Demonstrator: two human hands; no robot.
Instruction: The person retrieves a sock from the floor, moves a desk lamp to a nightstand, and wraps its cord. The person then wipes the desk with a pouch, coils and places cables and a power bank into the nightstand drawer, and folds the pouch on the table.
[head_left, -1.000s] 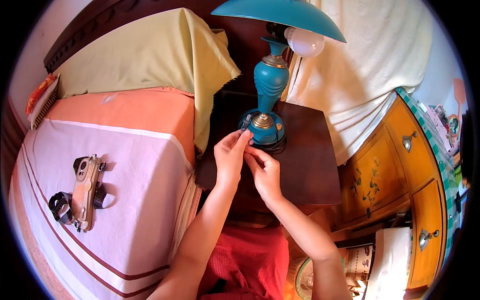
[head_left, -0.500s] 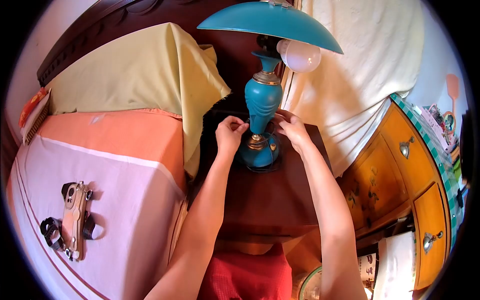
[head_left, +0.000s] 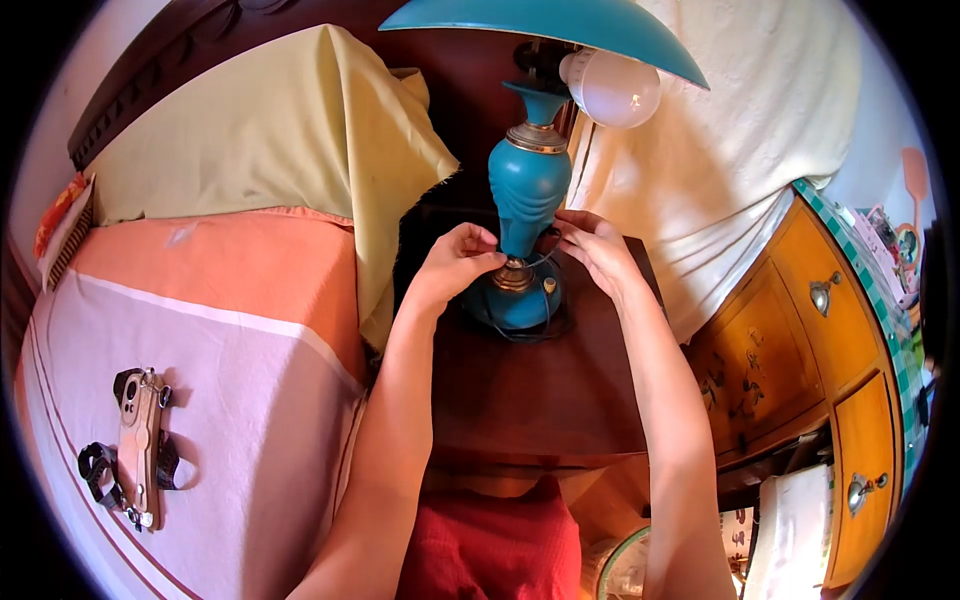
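Note:
A teal lamp (head_left: 530, 185) with a wide shade and a white bulb (head_left: 612, 88) stands upright on the dark wooden nightstand (head_left: 530, 400). A thin dark cord (head_left: 545, 325) lies looped around its base. At the lamp's right side, my right hand (head_left: 597, 250) pinches part of the cord near the lower stem. My left hand (head_left: 460, 262) is at the left of the stem, fingers curled together close to the brass neck; whatever is between them is hidden.
On the left is a bed (head_left: 240, 320) with a yellow-green cloth (head_left: 260, 130) and a phone (head_left: 142, 450) with black straps. An orange wooden cabinet (head_left: 770, 360) stands at the right, before a cream curtain (head_left: 700, 170). A basket (head_left: 625, 565) sits below.
Both hands have moved from in front of the lamp's base to either side of its stem, spreading apart. The cord is now around the lamp's lower part. The view has shifted.

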